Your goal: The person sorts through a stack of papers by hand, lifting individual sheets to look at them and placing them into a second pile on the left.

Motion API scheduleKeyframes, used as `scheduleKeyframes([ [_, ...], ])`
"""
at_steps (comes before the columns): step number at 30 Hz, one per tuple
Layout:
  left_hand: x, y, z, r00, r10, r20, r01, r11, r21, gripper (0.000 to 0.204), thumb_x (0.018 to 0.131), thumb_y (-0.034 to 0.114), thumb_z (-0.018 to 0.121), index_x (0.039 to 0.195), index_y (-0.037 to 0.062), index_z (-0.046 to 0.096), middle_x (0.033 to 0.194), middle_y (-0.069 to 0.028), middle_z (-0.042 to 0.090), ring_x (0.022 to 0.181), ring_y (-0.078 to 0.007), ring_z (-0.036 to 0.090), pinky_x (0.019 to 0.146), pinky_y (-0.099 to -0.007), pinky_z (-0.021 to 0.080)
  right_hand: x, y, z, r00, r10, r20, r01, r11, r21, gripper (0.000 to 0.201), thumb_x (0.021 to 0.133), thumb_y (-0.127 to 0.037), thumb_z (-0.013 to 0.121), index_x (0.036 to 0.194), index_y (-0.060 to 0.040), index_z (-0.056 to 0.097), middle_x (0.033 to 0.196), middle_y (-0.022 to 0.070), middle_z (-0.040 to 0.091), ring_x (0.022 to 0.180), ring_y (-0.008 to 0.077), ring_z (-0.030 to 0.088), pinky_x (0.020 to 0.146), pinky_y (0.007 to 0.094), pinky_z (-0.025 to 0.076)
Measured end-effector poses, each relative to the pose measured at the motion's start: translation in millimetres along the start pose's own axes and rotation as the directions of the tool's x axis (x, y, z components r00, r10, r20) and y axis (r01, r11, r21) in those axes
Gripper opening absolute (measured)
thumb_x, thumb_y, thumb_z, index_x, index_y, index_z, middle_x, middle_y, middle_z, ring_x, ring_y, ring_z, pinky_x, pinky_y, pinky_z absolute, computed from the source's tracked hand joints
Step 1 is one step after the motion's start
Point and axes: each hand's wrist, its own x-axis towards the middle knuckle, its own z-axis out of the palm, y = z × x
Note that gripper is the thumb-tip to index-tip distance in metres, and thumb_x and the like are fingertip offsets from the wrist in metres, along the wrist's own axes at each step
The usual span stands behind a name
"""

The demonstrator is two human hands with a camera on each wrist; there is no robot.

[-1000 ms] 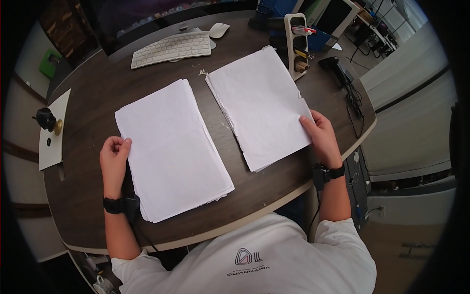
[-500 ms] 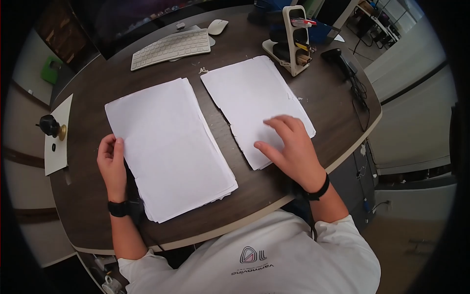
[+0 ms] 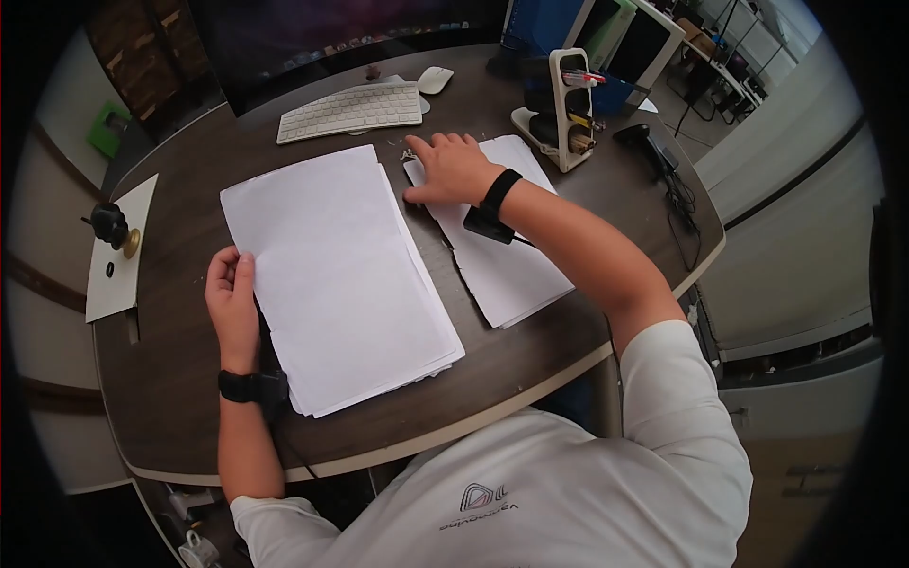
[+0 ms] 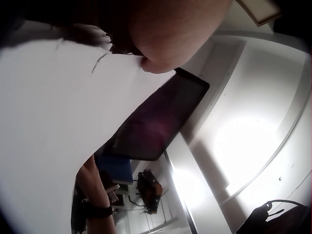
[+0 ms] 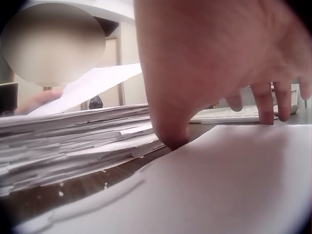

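Observation:
A thick stack of white paper (image 3: 331,284) with uneven edges lies on the left. My left hand (image 3: 232,289) pinches the top sheet at its left edge, thumb above and fingers curled beneath; in the right wrist view that sheet (image 5: 92,87) is lifted at this side. On the right lies a lower paper stack (image 3: 511,279). My right hand (image 3: 453,170) reaches over its far left corner, fingers spread. In the right wrist view the thumb (image 5: 170,136) comes down at the stack's side edge, and the other fingers (image 5: 263,102) point down at the far edge.
Behind the papers are a white keyboard (image 3: 350,112), a mouse (image 3: 435,79) and a monitor (image 3: 360,38). A pen holder (image 3: 571,114) stands at the back right, a black handheld scanner (image 3: 644,144) beside it. A white board with a black object (image 3: 109,225) is at far left.
My right hand left the right edge of the right stack and moved across it to the far left corner. My left hand stays at the left stack's edge.

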Motion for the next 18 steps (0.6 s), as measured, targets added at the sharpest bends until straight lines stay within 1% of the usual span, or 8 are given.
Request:
scheduleKeyframes([
  [2,1,-1,0,1.0,0.015,-0.008,-0.015,1.0,-0.004,0.02,0.104,0.014,0.062,0.115,-0.0025,0.062,0.099,-0.0001,0.066,0.087,-0.0045,0.058,0.08,-0.0207,0.047,5,-2,-1,0.994,0.073,0.079,-0.078,0.995,0.055,0.08,0.083,-0.052,0.071,0.147,-0.0083,0.05,0.132,0.0248,0.061,0.127,0.0411,0.056,0.108,0.0537,0.042],
  [5,1,1,0,1.0,0.008,-0.003,-0.008,1.0,-0.004,0.021,0.104,0.015,0.062,0.116,-0.0025,0.062,0.1,-0.0001,0.066,0.088,-0.0046,0.058,0.08,-0.0207,0.047,9,1,2,0.996,0.055,0.071,-0.061,0.995,0.08,0.073,0.084,-0.044,0.071,0.144,-0.0085,0.052,0.132,0.0234,0.061,0.128,0.0403,0.056,0.108,0.053,0.042],
  [9,2,-2,-1,1.0,0.027,-0.011,-0.027,1.0,-0.015,0.021,0.105,0.015,0.062,0.116,-0.0026,0.062,0.101,-0.0003,0.066,0.089,-0.0048,0.058,0.081,-0.0206,0.047,10,11,8,0.997,0.019,0.078,-0.031,0.989,0.146,0.074,0.085,-0.044,0.073,0.146,-0.0088,0.051,0.133,0.0231,0.061,0.129,0.0404,0.056,0.109,0.0533,0.042],
  [11,3,-7,-3,0.999,0.028,0.02,-0.027,0.998,-0.051,0.022,0.105,0.016,0.062,0.116,-0.0027,0.062,0.101,-0.0007,0.066,0.09,-0.005,0.059,0.082,-0.0205,0.047,-1,10,-1,0.999,-0.045,-0.024,0.049,0.983,0.175,0.085,0.084,-0.054,0.075,0.15,-0.0079,0.047,0.138,0.0255,0.057,0.129,0.0421,0.055,0.111,0.0525,0.042],
  [12,4,-8,-3,1.0,0.025,0.018,-0.024,0.998,-0.054,0.022,0.105,0.016,0.062,0.116,-0.0027,0.062,0.101,-0.0007,0.066,0.09,-0.005,0.059,0.082,-0.0205,0.047,-13,11,-8,0.999,-0.045,-0.021,0.048,0.984,0.173,0.085,0.084,-0.054,0.075,0.15,-0.0079,0.047,0.138,0.0255,0.057,0.129,0.0421,0.055,0.111,0.0525,0.042],
  [14,5,-12,-4,0.999,0.043,0.013,-0.042,0.998,-0.053,0.022,0.105,0.016,0.063,0.116,-0.0029,0.062,0.102,-0.0007,0.066,0.09,-0.0048,0.059,0.082,-0.0203,0.047,-52,12,-23,0.988,-0.046,-0.151,0.073,0.98,0.183,0.098,0.082,-0.063,0.075,0.154,-0.0051,0.043,0.144,0.0277,0.053,0.129,0.0425,0.055,0.112,0.0507,0.042],
  [16,5,-11,-5,0.999,0.047,0.019,-0.046,0.997,-0.065,0.022,0.105,0.016,0.063,0.116,-0.0029,0.062,0.102,-0.0014,0.067,0.09,-0.0052,0.059,0.081,-0.0205,0.048,-103,18,-39,0.993,-0.038,-0.114,0.061,0.978,0.198,0.101,0.083,-0.064,0.075,0.155,-0.0023,0.04,0.148,0.0286,0.049,0.129,0.0422,0.055,0.112,0.0488,0.043],
  [18,4,-2,-3,0.998,0.06,0.016,-0.059,0.995,-0.076,0.023,0.105,0.016,0.063,0.117,-0.0029,0.061,0.102,-0.0021,0.067,0.09,-0.0056,0.06,0.081,-0.0207,0.049,-151,14,-53,0.988,-0.068,-0.14,0.112,0.937,0.331,0.092,0.087,-0.055,0.077,0.153,-0.0009,0.042,0.145,0.027,0.053,0.13,0.0384,0.056,0.108,0.0462,0.046],
])
